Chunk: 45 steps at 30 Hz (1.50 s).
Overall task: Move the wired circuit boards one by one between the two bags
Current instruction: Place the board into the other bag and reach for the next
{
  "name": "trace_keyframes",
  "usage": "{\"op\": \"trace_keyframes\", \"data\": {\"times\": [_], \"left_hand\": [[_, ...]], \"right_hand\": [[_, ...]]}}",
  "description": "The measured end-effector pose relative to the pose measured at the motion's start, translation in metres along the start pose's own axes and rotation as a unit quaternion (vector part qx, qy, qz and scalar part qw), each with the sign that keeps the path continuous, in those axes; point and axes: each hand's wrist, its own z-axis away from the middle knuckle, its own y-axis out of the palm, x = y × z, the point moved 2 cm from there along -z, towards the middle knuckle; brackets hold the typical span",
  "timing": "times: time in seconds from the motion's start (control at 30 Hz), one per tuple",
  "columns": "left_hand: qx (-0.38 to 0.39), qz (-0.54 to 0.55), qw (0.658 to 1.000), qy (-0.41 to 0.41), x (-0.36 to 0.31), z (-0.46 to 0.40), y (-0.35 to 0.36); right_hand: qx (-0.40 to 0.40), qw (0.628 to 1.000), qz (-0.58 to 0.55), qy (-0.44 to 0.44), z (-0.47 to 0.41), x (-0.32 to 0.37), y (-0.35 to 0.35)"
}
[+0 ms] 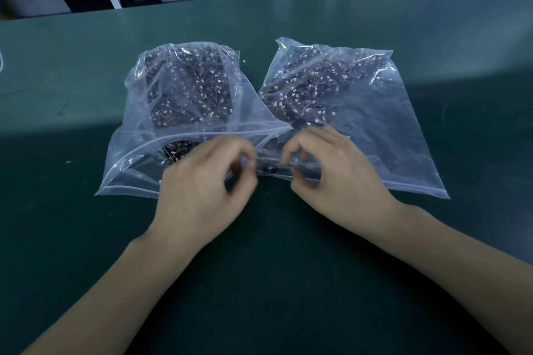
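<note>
Two clear zip-top plastic bags lie side by side on the green tabletop, mouths toward the viewer, the left bag overlapping the right bag at their near corners, each heaped with dark wired circuit boards bearing small white connectors.

Bare forearms, seemingly no sleeves or rings.

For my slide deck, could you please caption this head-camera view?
Both hands, left and right, work at the near openings of two clear bags of wired circuit boards on a green table.
</note>
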Motion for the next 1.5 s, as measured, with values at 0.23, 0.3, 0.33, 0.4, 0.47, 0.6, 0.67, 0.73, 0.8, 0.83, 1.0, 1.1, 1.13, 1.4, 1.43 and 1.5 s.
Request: {"op": "trace_keyframes", "data": {"times": [0.23,0.3,0.33,0.4,0.47,0.6,0.67,0.73,0.8,0.83,1.0,1.1,1.13,1.4,1.43,1.5], "left_hand": [[0.043,-0.120,0.991,-0.032,0.031,-0.003,-0.010],[0.071,-0.143,0.986,-0.055,0.036,-0.002,-0.011],[0.091,-0.156,0.981,-0.067,0.038,-0.001,-0.009],[0.112,-0.165,0.977,-0.078,0.042,0.001,-0.005],[0.102,-0.169,0.978,-0.072,0.043,0.001,-0.005],[0.073,-0.166,0.982,-0.061,0.042,0.000,-0.010],[0.068,-0.158,0.983,-0.063,0.042,0.000,-0.012],[0.060,-0.144,0.986,-0.061,0.042,0.000,-0.014],[0.047,-0.132,0.988,-0.061,0.041,0.000,-0.015],[0.043,-0.129,0.989,-0.064,0.040,0.000,-0.016],[0.058,-0.152,0.986,-0.035,0.040,0.000,-0.011],[0.058,-0.145,0.987,-0.025,0.041,0.000,-0.010],[0.051,-0.138,0.989,-0.026,0.041,0.001,-0.010],[-0.062,-0.059,0.996,0.019,0.029,0.000,-0.017],[-0.068,-0.044,0.996,0.021,0.024,0.002,-0.016],[-0.071,-0.015,0.997,0.026,0.016,0.006,-0.013]], "right_hand": [[0.018,1.000,0.000,0.007,0.001,-0.001,0.000],[0.021,1.000,-0.001,0.008,0.001,-0.001,0.001],[0.022,1.000,0.000,0.007,0.001,-0.001,0.001],[0.022,1.000,0.001,0.006,0.001,-0.002,0.001],[0.022,1.000,-0.001,0.005,0.001,-0.003,0.002],[0.023,1.000,-0.002,0.008,0.002,-0.004,0.003],[0.025,1.000,-0.002,0.009,0.002,-0.004,0.003],[0.025,1.000,-0.002,0.010,0.002,-0.004,0.003],[0.024,1.000,-0.002,0.010,0.002,-0.003,0.003],[0.025,1.000,-0.002,0.011,0.002,-0.003,0.003],[0.032,0.999,0.004,0.017,0.002,-0.003,0.003],[0.037,0.999,0.006,0.019,0.003,-0.002,0.003],[0.038,0.999,0.007,0.019,0.003,-0.002,0.003],[0.025,0.999,-0.019,0.019,0.003,-0.003,0.003],[0.019,0.999,-0.030,0.016,0.003,-0.002,0.003],[0.008,0.999,-0.051,0.002,0.002,-0.002,0.002]]}}
